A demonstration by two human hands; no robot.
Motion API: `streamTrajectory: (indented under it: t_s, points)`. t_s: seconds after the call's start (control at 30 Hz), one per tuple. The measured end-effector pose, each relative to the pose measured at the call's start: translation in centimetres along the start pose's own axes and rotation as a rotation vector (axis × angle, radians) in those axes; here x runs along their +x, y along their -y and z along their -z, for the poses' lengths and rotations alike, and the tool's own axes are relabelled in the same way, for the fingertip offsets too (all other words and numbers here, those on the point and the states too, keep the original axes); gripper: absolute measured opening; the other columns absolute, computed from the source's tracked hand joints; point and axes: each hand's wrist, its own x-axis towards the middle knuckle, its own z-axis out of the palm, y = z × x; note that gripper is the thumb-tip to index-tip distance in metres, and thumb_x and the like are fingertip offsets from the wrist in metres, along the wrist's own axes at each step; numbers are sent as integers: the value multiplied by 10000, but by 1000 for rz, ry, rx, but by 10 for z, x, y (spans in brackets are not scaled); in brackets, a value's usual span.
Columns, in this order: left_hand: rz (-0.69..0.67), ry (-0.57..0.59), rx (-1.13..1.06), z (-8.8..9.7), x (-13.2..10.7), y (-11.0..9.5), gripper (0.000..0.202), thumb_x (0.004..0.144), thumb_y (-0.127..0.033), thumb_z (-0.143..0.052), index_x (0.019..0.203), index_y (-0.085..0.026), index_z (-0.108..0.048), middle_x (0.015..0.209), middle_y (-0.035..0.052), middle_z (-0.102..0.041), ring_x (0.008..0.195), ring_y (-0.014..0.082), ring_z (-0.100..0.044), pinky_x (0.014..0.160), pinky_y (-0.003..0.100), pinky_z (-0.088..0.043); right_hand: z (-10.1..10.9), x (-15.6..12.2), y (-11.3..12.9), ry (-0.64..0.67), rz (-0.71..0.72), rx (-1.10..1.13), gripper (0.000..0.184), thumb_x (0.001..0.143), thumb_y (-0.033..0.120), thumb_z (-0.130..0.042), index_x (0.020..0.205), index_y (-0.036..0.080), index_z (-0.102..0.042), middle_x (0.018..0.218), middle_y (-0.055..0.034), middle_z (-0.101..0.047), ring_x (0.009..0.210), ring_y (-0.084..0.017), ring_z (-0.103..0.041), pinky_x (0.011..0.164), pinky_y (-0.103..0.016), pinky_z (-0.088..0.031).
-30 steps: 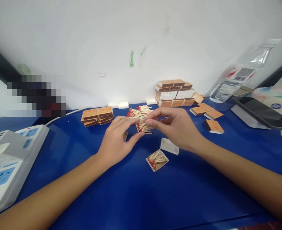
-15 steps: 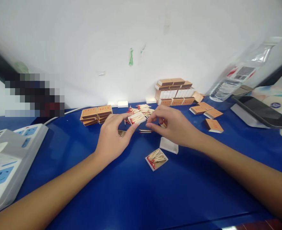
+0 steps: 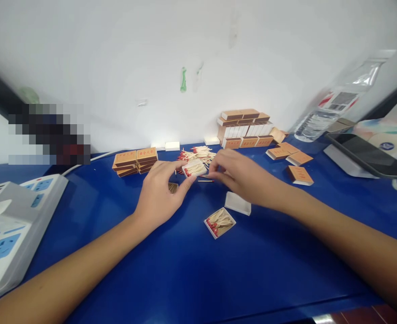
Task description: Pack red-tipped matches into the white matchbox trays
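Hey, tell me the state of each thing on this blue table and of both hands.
left hand, pinching held tray, full of matches
right hand, fingertips by loose match, grip unclear
tray on table, open, filled
white tray, no matches showing
left stack, boxes closed
phone, screen dark

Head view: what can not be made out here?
Head view only.
- Whether the right hand holds anything: hidden by its fingers.
- Box under the left hand, which holds the match tray: mostly covered.
- Print on the matchbox stack: too small.
- Power strip: cut by left edge.
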Motion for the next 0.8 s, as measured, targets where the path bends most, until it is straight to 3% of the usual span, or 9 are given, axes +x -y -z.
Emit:
streamTrajectory:
  t_s: [0.13, 0.33, 0.53, 0.7, 0.8]
  points:
    - [-50, 65, 0, 0, -1, 2, 320, 946, -319, -792, 1232, -199, -715, 1085, 60, -782, 1027, 242, -696, 917, 411, -589, 6, 3, 3, -187, 1, -45, 143, 1056, 261, -551, 916, 233, -540, 953, -67, -626, 924, -243, -559, 822, -384, -426]
    - [-167, 132, -55, 0, -4, 1, 315, 974, -308, -759, 1256, -183, -695, 1166, 76, -768, 1102, 241, -687, 986, 416, -571, -8, -1, 13, -105, 128, -40, 140, 1070, 249, -533, 950, 215, -596, 1019, -92, -621, 992, -251, -546, 885, -397, -450]
    - [0, 48, 0, 0, 0, 0, 297, 961, -342, -773, 1216, -196, -730, 1097, 51, -787, 990, 229, -695, 904, 395, -583, -7, 1, -4, -239, 122, -72, 105, 1055, 214, -549, 975, 208, -616, 981, -84, -643, 930, -234, -579, 839, -387, -465]
    - [106, -13, 18, 1, 1, -1, 283, 944, -319, -787, 1200, -205, -747, 1153, 43, -795, 1002, 236, -706, 932, 413, -584, -16, 1, -15, -31, 99, -89, 123, 1038, 220, -577, 938, 200, -646, 928, -78, -661, 930, -248, -552, 831, -387, -449]
    - [108, -5, 18, 1, 1, -2, 282, 940, -317, -790, 1195, -205, -748, 1143, 40, -795, 1003, 236, -710, 946, 419, -585, -18, 0, -10, 23, 69, -87, 159, 1030, 279, -620, 902, 191, -653, 913, -84, -650, 941, -257, -537, 818, -382, -436]
